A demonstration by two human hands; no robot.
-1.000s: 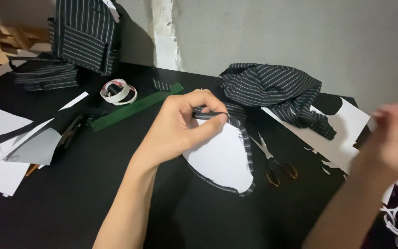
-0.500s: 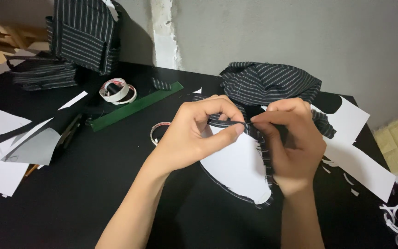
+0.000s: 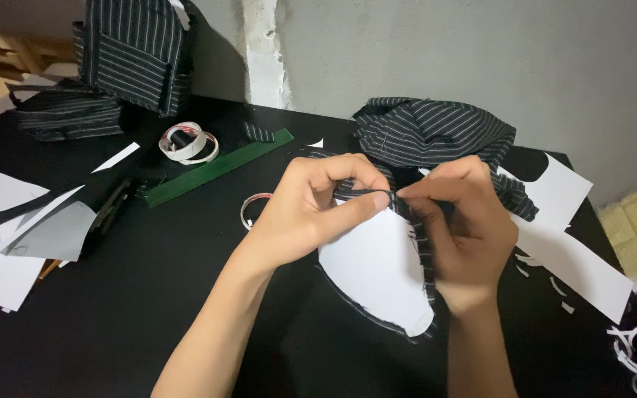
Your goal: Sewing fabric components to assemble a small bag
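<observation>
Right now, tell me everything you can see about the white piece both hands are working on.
The white piece is a flat, rounded panel, like card or stiff paper, lying on the black table. Dark pinstriped fabric wraps its edge as a narrow folded border down the right side and around the bottom. The left hand and right hand pinch that border together at the top edge. The right hand covers part of the right side.

paper scraps (image 3: 632, 354) cut off, fabric edge (image 3: 427, 250) perhaps hidden

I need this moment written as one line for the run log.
left hand: pinches striped fabric edge | right hand: pinches same edge | white paper piece: under fabric, on black table
</observation>
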